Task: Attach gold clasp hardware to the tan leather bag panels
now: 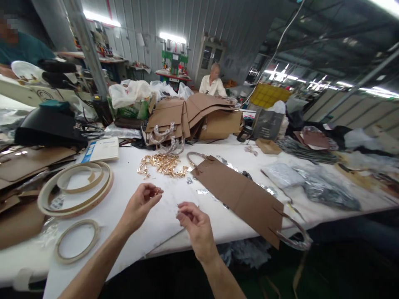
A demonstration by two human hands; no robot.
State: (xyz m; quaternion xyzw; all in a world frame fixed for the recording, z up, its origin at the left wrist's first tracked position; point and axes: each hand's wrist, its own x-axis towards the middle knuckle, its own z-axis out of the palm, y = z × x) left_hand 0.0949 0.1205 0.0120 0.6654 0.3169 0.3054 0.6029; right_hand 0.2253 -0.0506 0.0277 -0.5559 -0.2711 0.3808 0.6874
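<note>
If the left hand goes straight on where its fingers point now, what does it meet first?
The left hand, pinching a gold fitting, would probably meet the pile of gold fittings first; depth is unclear.

The gold clips (162, 165) heaped on the tabletop (131, 185) are bright, polished metal, and those pinched in the left hand (140, 205) glint the same. The tabletop's white covering is smooth and matt. The brown panel (240, 195) looks like matt card or leatherette, and its handle (294, 237) is wrapped in glossy clear film. The beige coils (105, 187) are dull. The silver bags (311, 185) are crinkled and shiny.
</note>
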